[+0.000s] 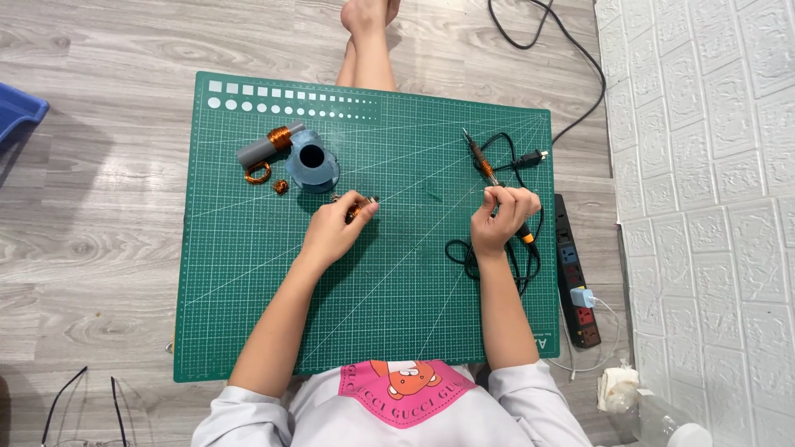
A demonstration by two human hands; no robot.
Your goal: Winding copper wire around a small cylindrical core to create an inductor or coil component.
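1. Both forearms reach from the bottom edge over the green mat [248, 314], which lies on a grey wood floor [91, 248].
2. Left hand [334, 232]: fingers curled together, tips pinching a small copper-coloured part [358, 206] just above the mat near its centre.
3. Right hand [501, 219]: fingers closed around the soldering iron [483, 163]; its tip points up and left, away from the body, over the mat's right side.
4. Black cord [464, 252] loops under the right hand.
5. Grey tube wound with copper wire [269, 146], a blue cone-shaped piece [312, 165] and copper scraps [258, 175] lie near the left hand, beyond it.
6. Power strip [577, 281] lies just off the mat's right edge.
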